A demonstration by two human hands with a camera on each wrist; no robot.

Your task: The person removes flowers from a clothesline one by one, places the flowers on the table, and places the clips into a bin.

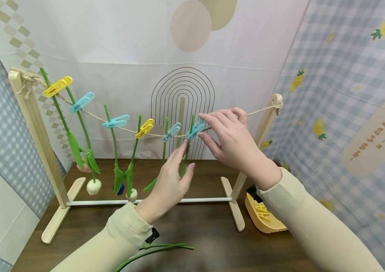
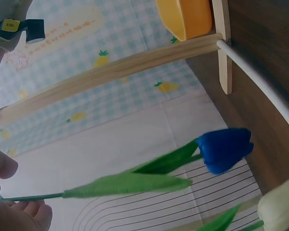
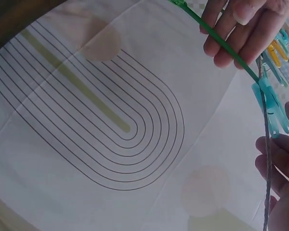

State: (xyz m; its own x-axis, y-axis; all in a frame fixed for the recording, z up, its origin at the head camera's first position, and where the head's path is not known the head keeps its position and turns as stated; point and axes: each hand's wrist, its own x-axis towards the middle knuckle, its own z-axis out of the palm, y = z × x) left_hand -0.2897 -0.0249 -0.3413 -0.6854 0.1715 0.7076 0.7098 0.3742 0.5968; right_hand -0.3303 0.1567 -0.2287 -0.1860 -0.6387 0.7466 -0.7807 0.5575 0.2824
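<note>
A blue tulip (image 2: 226, 149) hangs bloom down from a blue clothespin (image 1: 196, 129) on the twine. In the head view my left hand (image 1: 168, 179) hides its bloom. The left fingers are extended beside the green stem, with the thumb apart, as the right wrist view shows. My right hand (image 1: 231, 136) is at the clothespin's handle end, thumb and fingers spread around it without pinching. Whether a fingertip still touches the handles is hard to tell. Just left, another blue clothespin (image 1: 171, 132) clips the stem of a white tulip (image 2: 279, 207).
More tulips hang farther left from yellow clothespins (image 1: 145, 129) and blue ones. A wooden rack (image 1: 39, 139) holds the twine (image 1: 92, 114), with a white crossbar (image 1: 97, 203) below. Loose green stems (image 1: 158, 248) lie in front. A yellow basket (image 1: 264, 226) with yellow clothespins stands at right.
</note>
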